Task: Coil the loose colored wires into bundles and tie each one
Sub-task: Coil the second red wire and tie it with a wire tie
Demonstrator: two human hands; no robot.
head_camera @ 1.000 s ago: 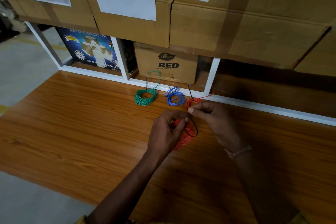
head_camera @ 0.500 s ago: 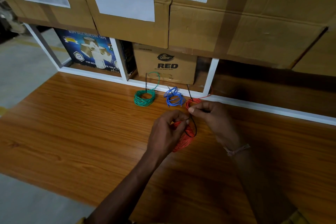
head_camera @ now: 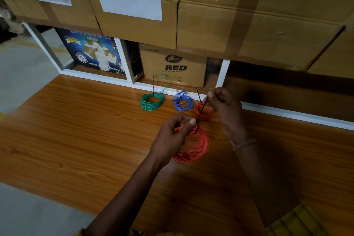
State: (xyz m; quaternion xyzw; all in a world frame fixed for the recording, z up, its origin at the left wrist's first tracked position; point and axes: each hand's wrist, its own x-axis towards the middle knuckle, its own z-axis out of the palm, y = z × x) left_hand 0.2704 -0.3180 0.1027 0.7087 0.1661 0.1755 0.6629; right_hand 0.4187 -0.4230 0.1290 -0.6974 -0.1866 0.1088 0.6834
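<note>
We worked over the wooden table point(head_camera: 76, 140), whose far edge met a white shelf frame point(head_camera: 287, 115) under stacked cartons point(head_camera: 268, 25), so open room lay toward us and to the left. Along that far edge sat the green coil point(head_camera: 151, 102), blue coil point(head_camera: 182, 101) and a small red coil point(head_camera: 203, 113), each near its neighbour. Nearer us was the large red coil point(head_camera: 193, 145), our left hand point(head_camera: 170, 136) closed on its upper rim. The black tie point(head_camera: 200, 116) ran up and away from that rim to our right hand point(head_camera: 224, 105), its fingers point(head_camera: 210, 95) pinched shut on the free end. We judged the next pull should follow the tie's line, away from the left hand.
</note>
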